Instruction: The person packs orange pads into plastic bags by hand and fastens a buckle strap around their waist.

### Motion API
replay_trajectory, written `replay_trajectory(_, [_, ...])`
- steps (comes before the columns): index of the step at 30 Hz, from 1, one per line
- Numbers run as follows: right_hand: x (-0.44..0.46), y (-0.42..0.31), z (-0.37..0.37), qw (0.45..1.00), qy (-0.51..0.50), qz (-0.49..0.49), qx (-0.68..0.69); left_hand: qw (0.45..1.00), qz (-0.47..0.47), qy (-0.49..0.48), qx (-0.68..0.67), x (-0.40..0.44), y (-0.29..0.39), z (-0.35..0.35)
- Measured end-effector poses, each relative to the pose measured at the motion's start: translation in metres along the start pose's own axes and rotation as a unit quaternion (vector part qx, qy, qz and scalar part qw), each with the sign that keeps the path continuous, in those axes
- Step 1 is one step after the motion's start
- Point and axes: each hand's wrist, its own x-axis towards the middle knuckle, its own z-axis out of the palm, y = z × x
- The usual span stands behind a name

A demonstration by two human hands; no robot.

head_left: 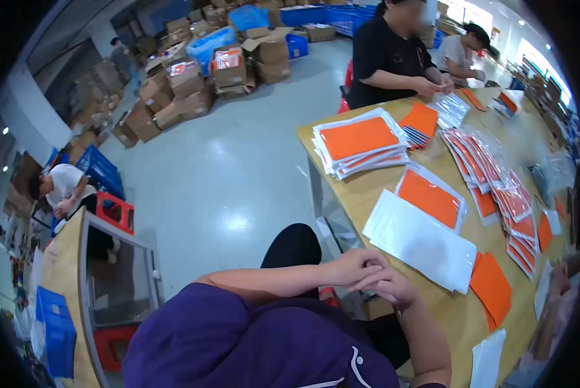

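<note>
My left hand and my right hand meet in front of my body at the table's near edge, fingers curled and touching. Whether anything small sits between them is too hidden to tell. Nearest to them on the wooden table lies a stack of white plastic bags. Behind it is an orange sheet in a clear-and-white bag. Loose orange sheets lie to the right of the white bags.
A pile of bagged orange sheets stands at the table's far left corner. Overlapping bagged sheets spread rightward. A person in black works across the table. Cardboard boxes fill the back; a person in white sits at left.
</note>
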Motion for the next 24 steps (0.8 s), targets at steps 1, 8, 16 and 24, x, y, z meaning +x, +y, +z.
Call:
replay_trajectory(1, [0.0, 0.003, -0.003, 1.0, 0.004, -0.016, 0.023, 1.0, 0.002, 0.011, -0.007, 0.002, -0.004, 0.002])
replay_trajectory(8, [-0.024, 0.004, 0.0, 0.975, 0.09, -0.107, 0.171, 0.998, 0.008, 0.026, -0.05, 0.008, -0.003, 0.009])
replay_trajectory(16, [-0.018, 0.011, 0.013, 0.952, 0.187, -0.106, 0.218, 0.997, 0.012, -0.067, -0.043, 0.003, -0.011, -0.002])
replay_trajectory(24, [-0.015, 0.02, 0.022, 0.97, 0.113, -0.095, 0.192, 0.998, 0.064, 0.003, 0.025, -0.015, 0.001, 0.0])
